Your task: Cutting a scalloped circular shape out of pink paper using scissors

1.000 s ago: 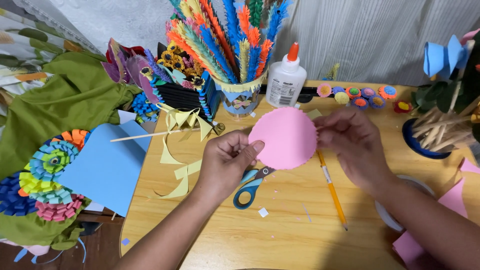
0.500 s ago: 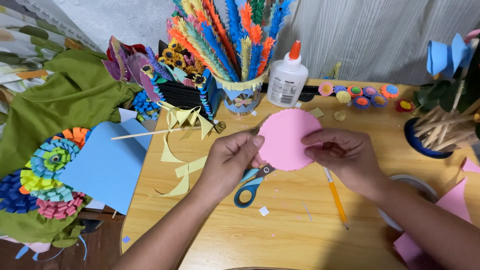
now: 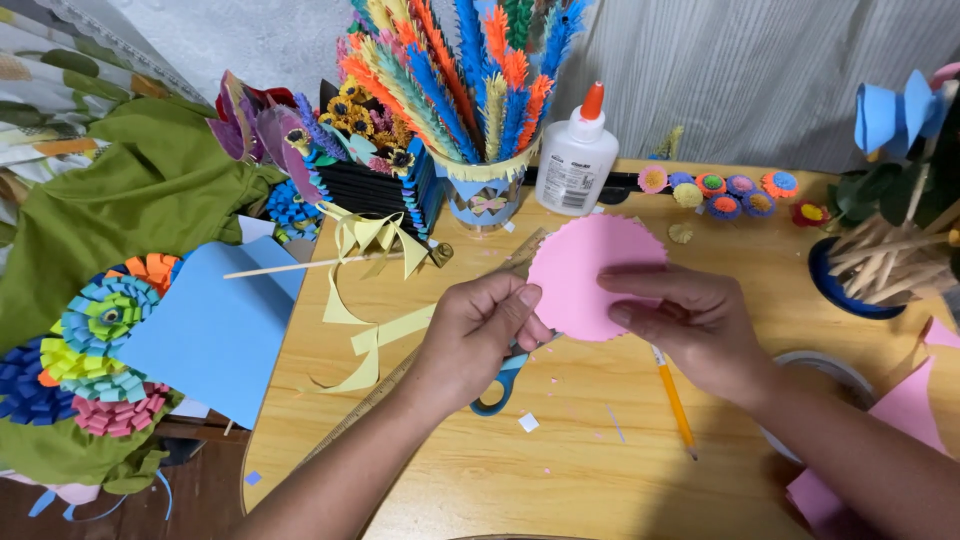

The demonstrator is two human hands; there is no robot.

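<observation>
Both of my hands hold a pink paper circle with a zigzag-cut edge (image 3: 583,268) above a wooden table (image 3: 600,480). My left hand (image 3: 480,335) pinches its lower left rim between thumb and fingers. My right hand (image 3: 690,320) grips the right side, with fingers lying across the face of the paper. Blue-handled scissors (image 3: 497,390) lie on the table under my left hand, partly hidden. A yellow pencil (image 3: 675,405) lies below my right hand.
A white glue bottle (image 3: 575,160) and a cup of colourful paper feathers (image 3: 480,190) stand at the back. Small paper flowers (image 3: 725,190), a blue pot of wooden sticks (image 3: 880,265), yellow paper strips (image 3: 375,340), a blue sheet (image 3: 215,330), pink paper (image 3: 905,410) and a green cloth (image 3: 120,210) surround the work area.
The pink circle has turned slightly in my hands and my right fingers have shifted across its face. The view has drifted a little.
</observation>
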